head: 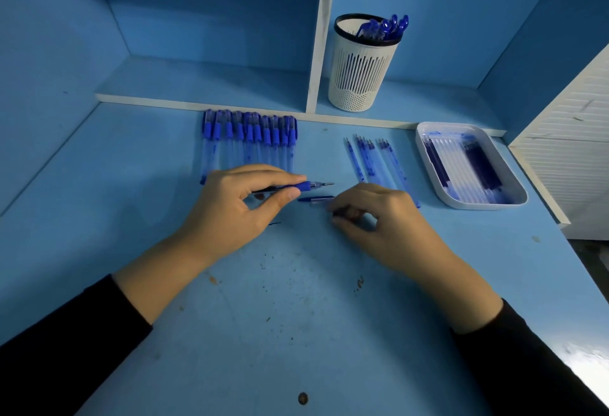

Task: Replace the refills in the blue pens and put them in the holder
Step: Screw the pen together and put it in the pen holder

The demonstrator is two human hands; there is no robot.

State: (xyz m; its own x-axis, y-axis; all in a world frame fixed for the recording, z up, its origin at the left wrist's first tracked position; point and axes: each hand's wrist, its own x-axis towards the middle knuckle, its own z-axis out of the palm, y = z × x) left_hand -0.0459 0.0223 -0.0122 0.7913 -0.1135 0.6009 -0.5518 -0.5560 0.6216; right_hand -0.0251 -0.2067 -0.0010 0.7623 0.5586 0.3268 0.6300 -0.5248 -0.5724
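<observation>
Left hand (227, 211) grips a blue pen (298, 186), tip pointing right; my right hand (379, 221) pinches a small dark piece (342, 213) — too blurred to identify. Between them a short blue part (316, 199) lies on the desk (296, 300), which is blue, stained and speckled. Further back: a row of pens (248, 138), loose refills (379, 161), a white tray (487, 207) of refills at right. On the shelf ledge (204, 82) stands the holder (361, 66) — several pens (385, 28) inside.

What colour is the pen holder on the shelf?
White with a black rim, the pen holder shows best in the head view.
</observation>
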